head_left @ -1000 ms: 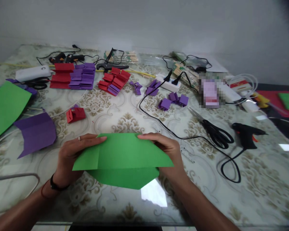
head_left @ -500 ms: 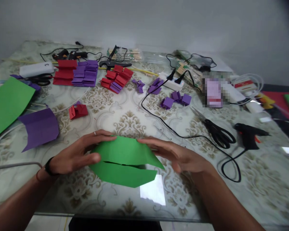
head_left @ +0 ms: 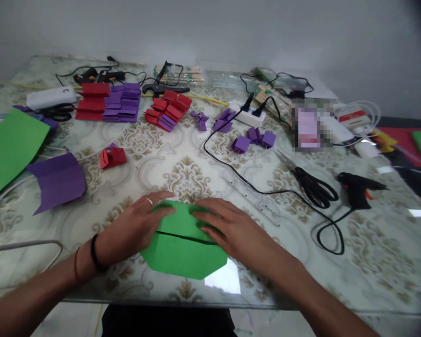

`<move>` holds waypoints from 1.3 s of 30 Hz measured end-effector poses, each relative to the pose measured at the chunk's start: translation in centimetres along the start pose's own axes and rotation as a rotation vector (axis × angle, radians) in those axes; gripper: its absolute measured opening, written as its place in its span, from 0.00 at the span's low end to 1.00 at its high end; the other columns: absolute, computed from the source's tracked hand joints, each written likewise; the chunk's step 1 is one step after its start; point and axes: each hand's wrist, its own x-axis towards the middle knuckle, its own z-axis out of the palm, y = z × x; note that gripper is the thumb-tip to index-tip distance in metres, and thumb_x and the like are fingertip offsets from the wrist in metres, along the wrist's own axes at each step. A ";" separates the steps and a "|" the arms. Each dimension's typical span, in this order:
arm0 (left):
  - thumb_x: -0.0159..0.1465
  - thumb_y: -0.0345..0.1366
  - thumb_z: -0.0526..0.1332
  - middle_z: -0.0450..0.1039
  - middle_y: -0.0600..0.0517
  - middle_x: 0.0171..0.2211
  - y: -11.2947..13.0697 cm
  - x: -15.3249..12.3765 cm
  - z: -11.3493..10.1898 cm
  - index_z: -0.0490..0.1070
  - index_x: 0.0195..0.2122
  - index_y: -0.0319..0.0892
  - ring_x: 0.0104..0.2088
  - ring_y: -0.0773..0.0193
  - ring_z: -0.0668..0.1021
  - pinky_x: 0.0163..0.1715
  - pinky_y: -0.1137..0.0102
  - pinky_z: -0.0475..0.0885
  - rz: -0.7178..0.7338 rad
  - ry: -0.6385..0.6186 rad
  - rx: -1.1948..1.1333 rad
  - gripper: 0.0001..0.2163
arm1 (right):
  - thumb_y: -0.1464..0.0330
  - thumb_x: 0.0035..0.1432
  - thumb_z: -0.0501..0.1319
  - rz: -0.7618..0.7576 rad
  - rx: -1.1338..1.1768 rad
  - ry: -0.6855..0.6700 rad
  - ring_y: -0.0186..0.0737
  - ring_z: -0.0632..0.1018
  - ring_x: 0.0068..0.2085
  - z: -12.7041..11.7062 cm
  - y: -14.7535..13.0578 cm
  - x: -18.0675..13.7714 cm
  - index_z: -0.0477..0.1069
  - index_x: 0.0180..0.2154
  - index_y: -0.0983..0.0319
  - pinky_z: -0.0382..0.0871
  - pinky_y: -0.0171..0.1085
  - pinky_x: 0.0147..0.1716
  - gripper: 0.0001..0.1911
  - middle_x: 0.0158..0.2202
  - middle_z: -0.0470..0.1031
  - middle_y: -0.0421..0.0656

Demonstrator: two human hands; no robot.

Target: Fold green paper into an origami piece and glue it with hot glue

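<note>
A green sheet of paper (head_left: 191,257) with cut-off corners lies in front of me, its far part folded over so that a dark gap runs across the middle. My left hand (head_left: 140,224) holds its far left edge, thumb on top and index finger along the fold. Flat on the folded part, at its right side, rests my right hand (head_left: 228,224) with the fingers apart. Both hands hide the ends of the fold.
Scissors (head_left: 312,185) and a black glue gun (head_left: 361,189) with its cord lie to the right. At left are a curled purple paper (head_left: 59,182), a larger green sheet (head_left: 12,147) and a red folded piece (head_left: 112,157). Folded purple pieces and a power strip (head_left: 247,113) lie behind.
The raised green flap has come down flatter over the sheet. My right hand has moved left onto it, and my left hand has slid in toward the far edge.
</note>
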 end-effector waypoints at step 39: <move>0.72 0.35 0.60 0.47 0.37 0.78 3.0 -2.0 2.7 0.60 0.73 0.44 0.77 0.39 0.53 0.72 0.44 0.58 0.024 -0.205 0.245 0.28 | 0.49 0.76 0.48 0.063 -0.380 -0.002 0.57 0.64 0.73 4.3 -3.0 -5.8 0.64 0.69 0.69 0.57 0.62 0.69 0.36 0.74 0.61 0.56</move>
